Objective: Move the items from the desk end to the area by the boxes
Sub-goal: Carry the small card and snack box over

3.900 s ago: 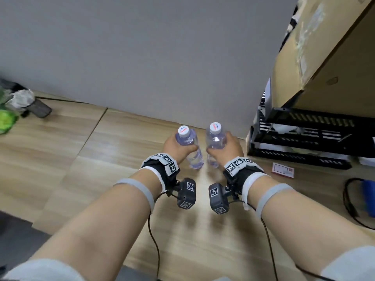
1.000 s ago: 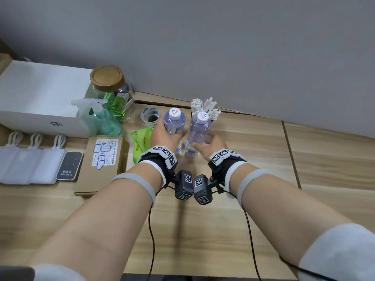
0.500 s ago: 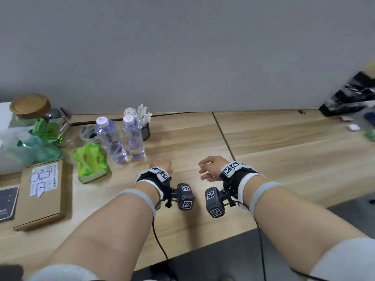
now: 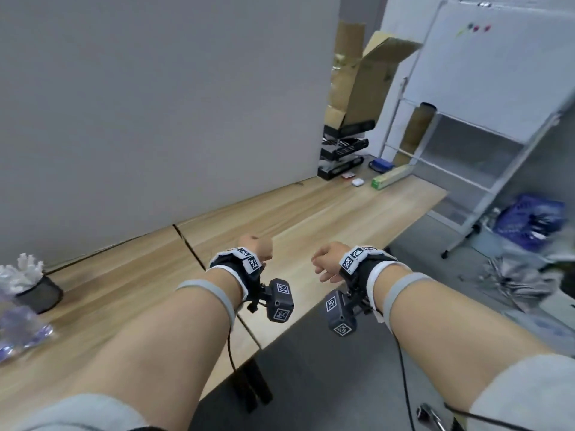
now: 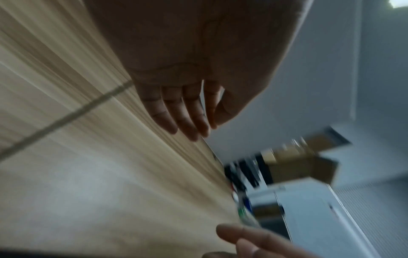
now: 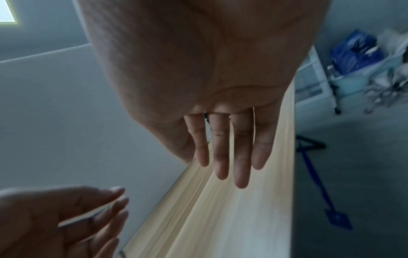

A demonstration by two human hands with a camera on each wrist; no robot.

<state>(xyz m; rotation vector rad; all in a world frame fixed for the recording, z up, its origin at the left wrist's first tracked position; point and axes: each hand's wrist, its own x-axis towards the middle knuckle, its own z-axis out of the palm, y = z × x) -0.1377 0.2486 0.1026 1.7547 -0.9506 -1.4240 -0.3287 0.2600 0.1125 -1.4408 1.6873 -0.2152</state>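
Observation:
Two clear water bottles (image 4: 18, 328) stand blurred at the far left edge of the head view, beside a black mesh cup (image 4: 39, 295) of white sticks. My left hand (image 4: 259, 245) and right hand (image 4: 325, 259) hover empty over the wooden desk (image 4: 295, 213), well right of the bottles. The left wrist view shows the left hand's fingers (image 5: 187, 120) straight, with nothing in them. Nothing lies in the right hand's fingers (image 6: 229, 153) either, which are straight in the right wrist view. At the far desk end lie a white case (image 4: 357, 182), a long green box (image 4: 389, 178) and a red-white card (image 4: 347, 175).
Stacked black trays (image 4: 342, 150) under an open cardboard box (image 4: 367, 76) stand at the far desk end by the grey wall. A blue item (image 4: 382, 164) lies behind the green box. A whiteboard stand (image 4: 466, 119) and a blue bag (image 4: 532, 219) are on the floor to the right.
Both hands have let go of the two bottles beside the mesh cup and drawn back. The view has swung right, so the bottles now sit at the left edge.

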